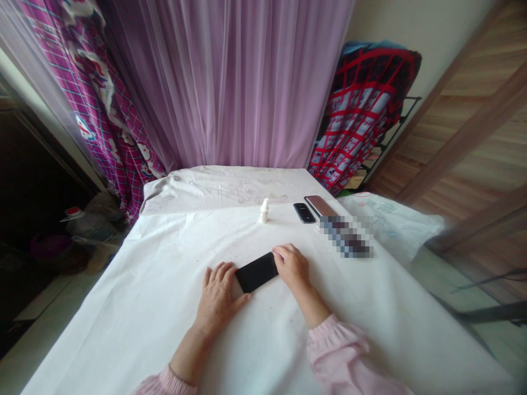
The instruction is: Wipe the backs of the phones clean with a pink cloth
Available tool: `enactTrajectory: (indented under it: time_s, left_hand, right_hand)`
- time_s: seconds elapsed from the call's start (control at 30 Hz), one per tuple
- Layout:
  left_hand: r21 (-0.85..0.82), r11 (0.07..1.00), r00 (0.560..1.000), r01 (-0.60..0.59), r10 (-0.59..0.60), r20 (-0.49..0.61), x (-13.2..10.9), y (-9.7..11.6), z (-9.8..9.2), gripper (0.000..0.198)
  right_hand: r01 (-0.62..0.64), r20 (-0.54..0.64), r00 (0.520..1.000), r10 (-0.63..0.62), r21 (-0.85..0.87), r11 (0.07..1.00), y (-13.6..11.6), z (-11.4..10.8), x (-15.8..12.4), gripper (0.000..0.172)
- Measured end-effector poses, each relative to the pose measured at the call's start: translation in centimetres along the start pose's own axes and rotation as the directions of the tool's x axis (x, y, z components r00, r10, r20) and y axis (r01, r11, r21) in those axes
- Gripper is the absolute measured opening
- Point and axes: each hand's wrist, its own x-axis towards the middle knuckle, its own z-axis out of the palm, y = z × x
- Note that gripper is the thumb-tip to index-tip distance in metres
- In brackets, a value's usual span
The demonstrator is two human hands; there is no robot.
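A black phone (257,272) lies flat on the white cloth of the table (164,285), screen dark. My left hand (217,296) rests on the cloth at the phone's left end, fingers stretched flat and thumb under its near edge. My right hand (291,266) is curled against the phone's right end, fingers bent and pressed to its edge. Both wrists wear pink sleeves.
A small white bottle (264,210) stands farther back on the table. A small dark phone (304,213) and a brownish phone (319,206) lie at the back right beside a blurred patch. Purple curtains hang behind; a wooden panel leans on the right.
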Motion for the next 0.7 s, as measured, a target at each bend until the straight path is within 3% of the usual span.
enactTrajectory:
  time_s: [0.2, 0.5, 0.6, 0.7]
  left_hand:
    - [-0.005, 1.0, 0.999, 0.016, -0.016, 0.034, 0.2, 0.0, 0.1, 0.059]
    - [0.01, 1.0, 1.0, 0.017, -0.017, 0.016, 0.1, -0.3, 0.5, 0.057]
    - [0.02, 1.0, 1.0, 0.015, -0.016, 0.022, 0.2, -0.5, 0.8, 0.056]
    - [0.025, 1.0, 1.0, 0.014, -0.014, 0.021, 0.2, -0.8, 1.0, 0.056]
  right_hand:
    - [0.115, 0.119, 0.988, -0.103, -0.099, 0.988, -2.0, 0.2, -0.2, 0.02]
    - [0.308, 0.197, 0.93, -0.309, 0.035, 0.951, -5.8, 0.4, -1.9, 0.02]
    - [0.366, 0.209, 0.902, -0.377, 0.093, 0.926, -5.9, 0.2, -2.3, 0.018]
    - [0.367, 0.189, 0.904, -0.384, 0.12, 0.923, -4.8, -0.1, -2.4, 0.018]
